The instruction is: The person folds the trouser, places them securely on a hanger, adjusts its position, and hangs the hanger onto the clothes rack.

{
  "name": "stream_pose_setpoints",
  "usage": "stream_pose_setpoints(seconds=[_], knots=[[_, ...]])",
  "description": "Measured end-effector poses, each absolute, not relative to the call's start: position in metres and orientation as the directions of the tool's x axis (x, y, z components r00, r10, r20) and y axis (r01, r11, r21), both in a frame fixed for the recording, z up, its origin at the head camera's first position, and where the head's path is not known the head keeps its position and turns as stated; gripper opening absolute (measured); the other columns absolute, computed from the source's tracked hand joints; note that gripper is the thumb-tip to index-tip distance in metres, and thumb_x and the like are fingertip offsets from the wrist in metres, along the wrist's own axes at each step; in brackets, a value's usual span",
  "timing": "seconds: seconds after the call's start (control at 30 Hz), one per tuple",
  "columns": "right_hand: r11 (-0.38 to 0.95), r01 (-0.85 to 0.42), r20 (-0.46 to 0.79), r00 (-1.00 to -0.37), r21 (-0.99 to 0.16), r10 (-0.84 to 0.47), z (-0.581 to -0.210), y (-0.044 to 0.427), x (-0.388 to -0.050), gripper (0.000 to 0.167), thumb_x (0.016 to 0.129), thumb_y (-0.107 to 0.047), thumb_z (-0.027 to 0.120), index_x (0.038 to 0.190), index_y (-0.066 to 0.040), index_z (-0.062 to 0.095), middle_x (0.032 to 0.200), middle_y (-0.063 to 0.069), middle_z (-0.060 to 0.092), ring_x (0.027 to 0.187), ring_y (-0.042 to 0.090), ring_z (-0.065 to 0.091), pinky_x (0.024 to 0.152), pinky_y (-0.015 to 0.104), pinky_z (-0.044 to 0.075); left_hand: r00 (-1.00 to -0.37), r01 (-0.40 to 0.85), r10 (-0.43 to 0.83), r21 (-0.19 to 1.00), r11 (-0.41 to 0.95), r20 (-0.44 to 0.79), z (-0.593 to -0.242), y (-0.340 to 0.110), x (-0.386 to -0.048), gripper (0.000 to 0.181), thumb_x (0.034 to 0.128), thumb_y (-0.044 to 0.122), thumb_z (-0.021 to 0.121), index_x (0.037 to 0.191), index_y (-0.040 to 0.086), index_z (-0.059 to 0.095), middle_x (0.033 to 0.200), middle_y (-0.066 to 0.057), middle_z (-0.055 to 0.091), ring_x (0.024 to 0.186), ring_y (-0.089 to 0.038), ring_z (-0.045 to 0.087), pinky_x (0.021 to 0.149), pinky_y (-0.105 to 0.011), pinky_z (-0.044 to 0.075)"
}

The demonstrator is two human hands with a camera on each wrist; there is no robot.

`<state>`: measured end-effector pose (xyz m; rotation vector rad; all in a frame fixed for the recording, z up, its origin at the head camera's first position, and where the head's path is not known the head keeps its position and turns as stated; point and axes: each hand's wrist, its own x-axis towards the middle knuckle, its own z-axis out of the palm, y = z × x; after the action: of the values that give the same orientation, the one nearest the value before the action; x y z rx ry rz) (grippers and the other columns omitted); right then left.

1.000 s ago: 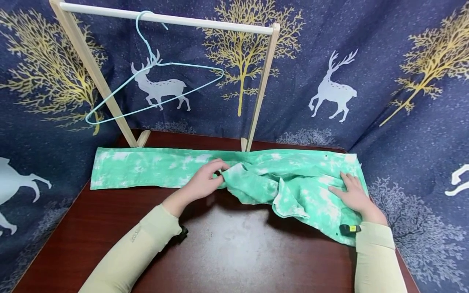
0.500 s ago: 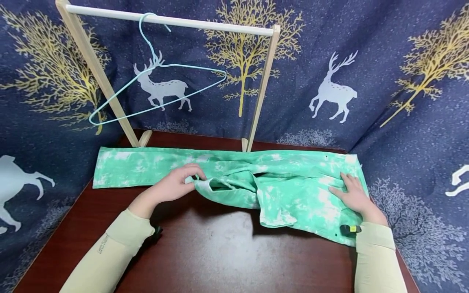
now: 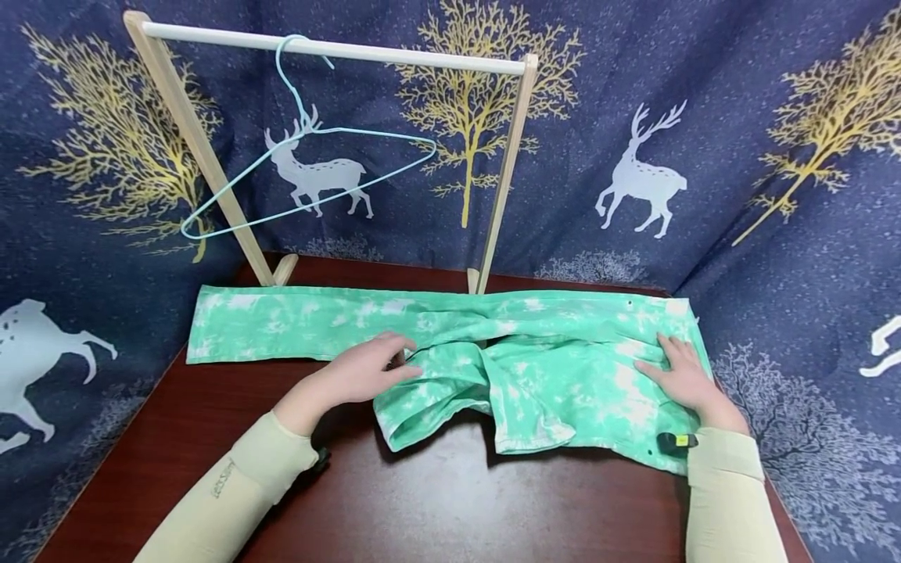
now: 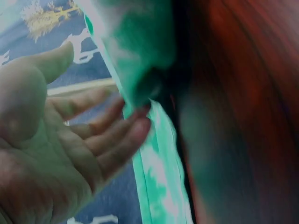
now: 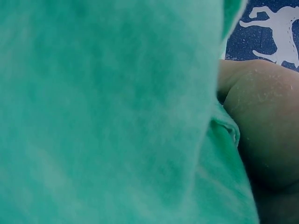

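Observation:
Green-and-white tie-dye trousers [image 3: 577, 375] lie across the table, their wide waist end at the right. One leg [image 3: 281, 317] stretches flat to the left; the other leg [image 3: 429, 391] is bunched and folded in the middle, its opening facing the front. Just over that bunched leg is my left hand [image 3: 359, 367], thumb and fingers apart. In the left wrist view the left hand [image 4: 70, 126] has loosely extended fingers beside the cloth, gripping nothing. My right hand [image 3: 683, 379] rests with spread fingers on the waist end. Cloth [image 5: 107, 112] fills most of the right wrist view, hiding the right fingers.
A wooden rack [image 3: 503, 180] with a white rail [image 3: 408, 55] stands at the back of the table. A light blue hanger [image 3: 310, 129] hangs from the rail. Brown tabletop [image 3: 450, 508] shows in front, and a patterned blue curtain [image 3: 570, 180] surrounds the table.
My left hand drew the bunched leg's end leftward, then let it go; that end has dropped toward the front. The right hand stays on the waist end.

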<state>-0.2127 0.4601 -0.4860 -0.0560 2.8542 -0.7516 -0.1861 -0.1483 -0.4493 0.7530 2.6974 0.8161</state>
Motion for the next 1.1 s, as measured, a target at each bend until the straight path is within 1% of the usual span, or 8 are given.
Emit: stream_pose_setpoints(seconds=[0.13,0.2,0.37,0.53,0.7,0.8,0.9,1.1], knots=[[0.871,0.017,-0.180,-0.980,-0.491,-0.082,-0.486,0.461,-0.212,0.101,0.115,-0.055,0.056,0.173,0.009,0.003,0.172,0.048,-0.005,0.158,0.068,-0.016,0.123,0.085,0.000,-0.848,0.422,0.524,0.496,0.759,-0.082,-0.454,-0.130,-0.189,0.072,0.1068,0.061,0.069,0.156,0.009,0.062,0.151,-0.012,0.064,0.136,-0.030,0.064,0.110,-0.054,0.055],[0.871,0.023,-0.185,-0.980,-0.492,-0.079,-0.487,0.461,-0.211,0.102,0.115,-0.055,0.056,0.173,0.008,0.002,0.172,0.048,-0.005,0.158,0.067,-0.017,0.123,0.084,0.000,-0.848,0.425,0.522,0.474,0.771,-0.090,-0.456,-0.123,-0.189,0.071,0.1077,0.055,0.070,0.158,0.006,0.060,0.154,-0.016,0.061,0.137,-0.033,0.063,0.108,-0.055,0.055],[0.873,0.027,-0.183,-0.981,-0.488,-0.072,-0.489,0.462,-0.210,0.102,0.114,-0.055,0.056,0.173,0.007,0.002,0.172,0.047,-0.004,0.159,0.067,-0.017,0.123,0.084,0.000,-0.840,0.453,0.537,0.445,0.773,-0.079,-0.459,-0.114,-0.189,0.048,0.1065,0.028,0.064,0.149,0.006,0.064,0.143,-0.014,0.064,0.113,-0.026,0.067,0.088,-0.048,0.059],[0.877,0.033,-0.190,-0.980,-0.479,-0.066,-0.491,0.465,-0.212,0.104,0.114,-0.058,0.056,0.174,0.005,0.000,0.173,0.046,-0.005,0.159,0.066,-0.017,0.123,0.085,0.001,-0.809,0.514,0.588,0.464,0.721,-0.017,-0.458,-0.123,-0.191,0.025,0.1046,0.019,0.062,0.127,0.019,0.073,0.128,0.000,0.073,0.100,-0.018,0.070,0.082,-0.043,0.059],[0.875,0.034,-0.193,-0.979,-0.483,-0.069,-0.488,0.463,-0.215,0.103,0.114,-0.057,0.056,0.174,0.004,-0.001,0.174,0.045,-0.007,0.160,0.065,-0.018,0.122,0.085,0.001,-0.794,0.547,0.600,0.541,0.639,0.096,-0.451,-0.143,-0.193,0.019,0.0941,0.017,0.066,0.109,0.027,0.072,0.096,0.011,0.065,0.077,-0.011,0.055,0.071,-0.037,0.050],[0.874,0.033,-0.193,-0.979,-0.485,-0.070,-0.487,0.462,-0.217,0.103,0.114,-0.057,0.055,0.175,0.004,-0.001,0.174,0.045,-0.008,0.160,0.065,-0.018,0.122,0.085,0.001,-0.792,0.570,0.581,0.564,0.597,0.186,-0.447,-0.160,-0.194,0.020,0.0903,0.012,0.067,0.102,0.028,0.069,0.090,0.011,0.056,0.074,-0.010,0.049,0.069,-0.036,0.045],[0.873,0.033,-0.193,-0.979,-0.487,-0.070,-0.487,0.461,-0.217,0.103,0.114,-0.057,0.055,0.175,0.004,-0.001,0.174,0.045,-0.008,0.160,0.064,-0.019,0.122,0.085,0.000,-0.789,0.588,0.550,0.597,0.546,0.274,-0.445,-0.180,-0.195,0.024,0.0882,0.005,0.068,0.098,0.027,0.066,0.097,0.006,0.056,0.081,-0.016,0.053,0.072,-0.038,0.047],[0.868,0.038,-0.194,-0.979,-0.495,-0.068,-0.487,0.464,-0.214,0.103,0.114,-0.057,0.056,0.174,0.004,-0.001,0.174,0.045,-0.007,0.160,0.065,-0.018,0.122,0.085,0.001,-0.812,0.520,0.526,0.723,0.455,0.253,-0.450,-0.225,-0.200,0.027,0.0913,-0.006,0.067,0.093,0.020,0.060,0.142,-0.004,0.070,0.135,-0.034,0.061,0.089,-0.047,0.049]])
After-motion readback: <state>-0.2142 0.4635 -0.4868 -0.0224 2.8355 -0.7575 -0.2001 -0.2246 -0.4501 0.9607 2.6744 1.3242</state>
